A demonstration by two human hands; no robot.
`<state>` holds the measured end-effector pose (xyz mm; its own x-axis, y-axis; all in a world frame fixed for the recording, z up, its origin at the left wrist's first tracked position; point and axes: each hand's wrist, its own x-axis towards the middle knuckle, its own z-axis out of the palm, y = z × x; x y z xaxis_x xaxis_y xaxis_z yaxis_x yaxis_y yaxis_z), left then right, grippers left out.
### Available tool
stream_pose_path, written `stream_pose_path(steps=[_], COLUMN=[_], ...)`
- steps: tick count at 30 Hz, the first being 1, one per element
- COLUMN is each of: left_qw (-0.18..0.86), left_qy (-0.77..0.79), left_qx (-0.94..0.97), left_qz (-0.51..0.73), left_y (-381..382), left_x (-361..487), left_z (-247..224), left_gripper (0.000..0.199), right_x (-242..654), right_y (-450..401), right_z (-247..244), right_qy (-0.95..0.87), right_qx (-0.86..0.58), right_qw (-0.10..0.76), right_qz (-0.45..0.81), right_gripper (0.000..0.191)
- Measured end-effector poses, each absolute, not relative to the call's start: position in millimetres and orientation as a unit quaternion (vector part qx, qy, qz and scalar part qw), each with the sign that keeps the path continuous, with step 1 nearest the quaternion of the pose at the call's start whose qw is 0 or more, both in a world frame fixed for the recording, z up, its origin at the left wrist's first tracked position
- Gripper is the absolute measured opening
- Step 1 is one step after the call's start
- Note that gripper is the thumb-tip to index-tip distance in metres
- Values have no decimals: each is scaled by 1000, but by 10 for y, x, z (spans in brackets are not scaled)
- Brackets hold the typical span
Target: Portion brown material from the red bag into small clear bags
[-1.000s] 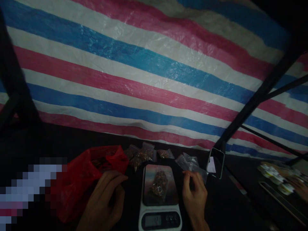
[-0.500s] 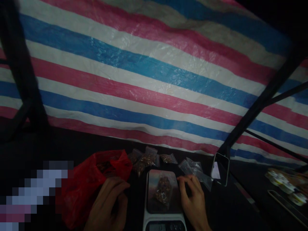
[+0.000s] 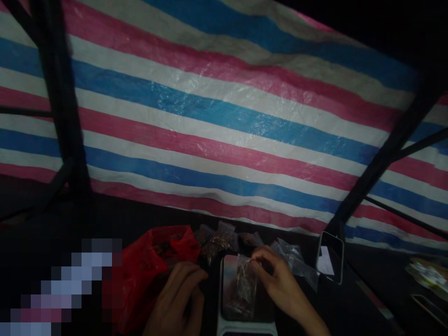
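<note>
A small clear bag with brown pieces (image 3: 245,289) is on the dark plate of a white-edged scale (image 3: 264,310). My right hand (image 3: 276,277) pinches the bag's upper right edge between thumb and fingers. Left of the scale, my left hand (image 3: 180,298) is curved with its thumb apart from the fingers, holding nothing visible. It is beside a red plastic bag (image 3: 140,266), whose open mouth shows brown pieces. Behind the scale lie several filled clear bags (image 3: 219,240). Flat clear bags (image 3: 292,256) lie to the right of them.
A phone (image 3: 330,258) leans at a dark frame post (image 3: 376,163) on the right. Farther right are a package with pale items (image 3: 429,273) and a thin-rimmed object (image 3: 430,308). A striped sheet (image 3: 217,121) hangs behind the black table (image 3: 140,210).
My right hand has moved from the scale's right edge onto the bag and taken hold of its edge. The bag's top now looks raised. The view has shifted slightly.
</note>
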<state>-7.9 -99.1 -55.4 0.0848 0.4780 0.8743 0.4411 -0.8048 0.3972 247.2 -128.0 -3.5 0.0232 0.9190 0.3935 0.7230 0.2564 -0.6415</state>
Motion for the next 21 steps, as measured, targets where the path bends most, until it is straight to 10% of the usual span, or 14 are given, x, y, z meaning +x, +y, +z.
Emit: stream_pose_path(steps=[9, 21], left_qw=[575, 660], left_qy=[471, 400], left_qx=[376, 114], left_qz=[553, 626], left_y=[-1060, -921], left_x=[-16, -177], left_z=[-700, -442], left_gripper=[37, 75], right_x=[1522, 780], right_y=[-1031, -232], right_z=[447, 442], right_qy=[-708, -741], right_qx=[-511, -560], right_qw=[386, 270], right_qz=[297, 252], right_gripper=[12, 17])
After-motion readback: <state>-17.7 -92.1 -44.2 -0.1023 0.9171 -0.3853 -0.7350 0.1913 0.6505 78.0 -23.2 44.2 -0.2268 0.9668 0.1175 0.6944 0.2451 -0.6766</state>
